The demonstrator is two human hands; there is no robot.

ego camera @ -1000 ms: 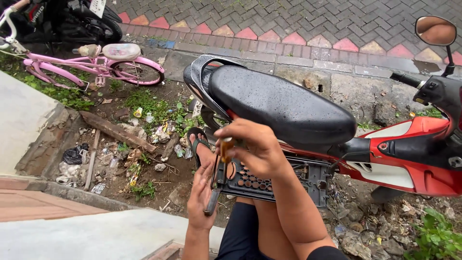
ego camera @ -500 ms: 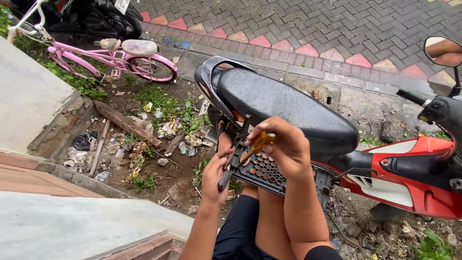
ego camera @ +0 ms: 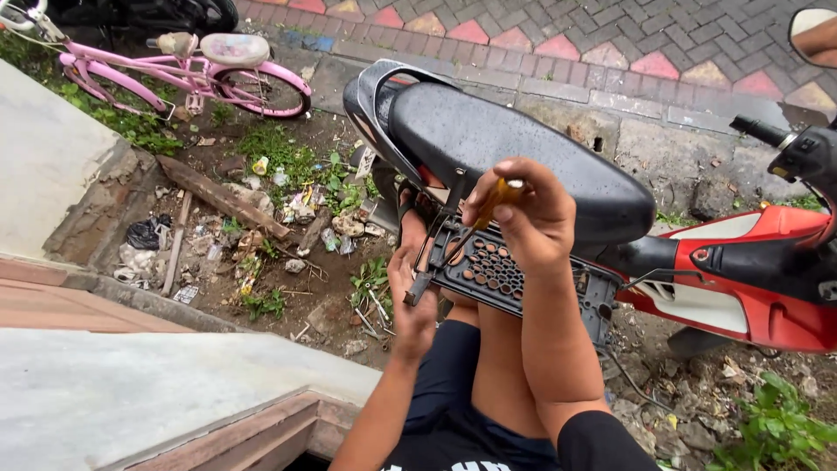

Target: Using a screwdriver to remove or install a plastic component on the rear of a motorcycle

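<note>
right hand (ego camera: 532, 222) is clenched round a screwdriver (ego camera: 488, 214) w/ a yellow-orange handle, shaft angling down-left to the black perforated panel (ego camera: 493, 272) that sits under the seat edge of the scooter (ego camera: 514, 153), across the person's knee. left hand (ego camera: 410, 292) is beneath the panel's left corner, fingers curled up round a thin black bar or bracket there; can't tell how tight, looks like a loose steadying hold.

panel looks like light, stiff plastic, prob a bit brittle at the grille holes, so best taken by its solid rim, not the mesh. the seat shows water drops, so things may be slick. screwdriver handle is smooth, needs a full fist, which it's got.

off to the left edge of the dirt patch: pink bicycle (ego camera: 187, 70), litter, a plank.
</note>
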